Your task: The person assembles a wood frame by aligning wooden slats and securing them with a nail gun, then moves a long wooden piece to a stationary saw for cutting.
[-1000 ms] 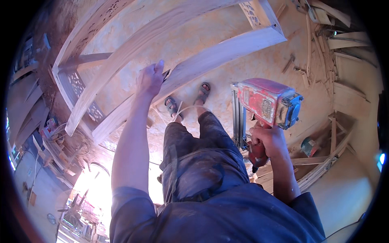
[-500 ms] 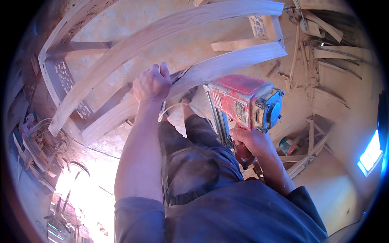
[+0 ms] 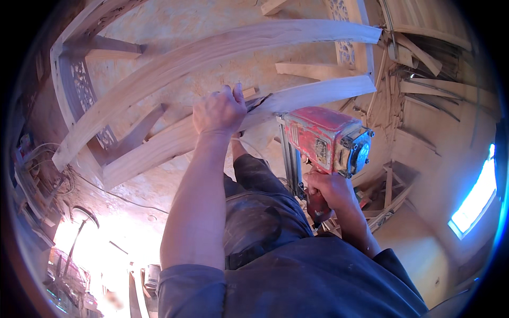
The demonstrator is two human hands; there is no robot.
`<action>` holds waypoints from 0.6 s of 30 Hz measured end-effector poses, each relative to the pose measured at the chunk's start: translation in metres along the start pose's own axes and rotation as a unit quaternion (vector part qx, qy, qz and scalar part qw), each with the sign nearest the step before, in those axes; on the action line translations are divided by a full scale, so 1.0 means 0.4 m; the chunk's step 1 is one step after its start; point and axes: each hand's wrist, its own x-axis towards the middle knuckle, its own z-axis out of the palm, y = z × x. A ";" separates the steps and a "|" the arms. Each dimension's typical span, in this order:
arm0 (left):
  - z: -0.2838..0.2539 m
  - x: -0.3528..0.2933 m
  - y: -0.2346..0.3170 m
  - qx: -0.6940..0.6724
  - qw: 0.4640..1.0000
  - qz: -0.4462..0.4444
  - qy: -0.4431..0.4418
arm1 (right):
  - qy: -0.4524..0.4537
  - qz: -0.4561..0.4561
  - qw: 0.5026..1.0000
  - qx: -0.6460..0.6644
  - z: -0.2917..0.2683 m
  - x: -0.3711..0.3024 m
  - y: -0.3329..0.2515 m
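A worn red nail gun (image 3: 321, 135) with a blue end cap is gripped by its handle in my right hand (image 3: 328, 188). Its long metal nose is against or close to the underside of the nearer curved wooden rail (image 3: 318, 96); I cannot tell whether they touch. My left hand (image 3: 218, 112) is closed over that same rail near its middle, thumb raised, fingertips partly hidden. A dark split or slot shows in the wood just right of this hand. A second curved rail (image 3: 212, 50) arches beyond, belonging to the same wooden frame.
Carved openwork panels (image 3: 82, 87) and wooden cross-pieces (image 3: 318, 70) join the frame. Wood offcuts (image 3: 424, 87) are piled along the right wall. A cable (image 3: 119, 196) runs over the floor at left, near a brightly lit patch. A bright window (image 3: 473, 193) is at right.
My left hand has shifted right along the nearer rail, still closed on it. The nail gun appears slightly lower and further right, while the whole view has tilted a little.
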 end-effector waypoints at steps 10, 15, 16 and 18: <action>-0.017 0.001 -0.002 -0.017 1.000 0.000 -0.016 | 0.002 -0.061 0.997 -0.044 -0.002 0.013 0.023; -0.020 0.003 -0.004 -0.010 0.999 -0.012 -0.049 | -0.010 -0.036 0.998 -0.056 -0.005 0.012 -0.009; -0.017 0.006 -0.001 -0.013 0.999 -0.014 -0.047 | -0.015 -0.039 0.998 -0.055 -0.003 0.005 -0.011; -0.011 0.008 0.003 -0.019 0.999 -0.015 -0.045 | -0.012 -0.049 0.997 -0.057 0.000 0.006 -0.011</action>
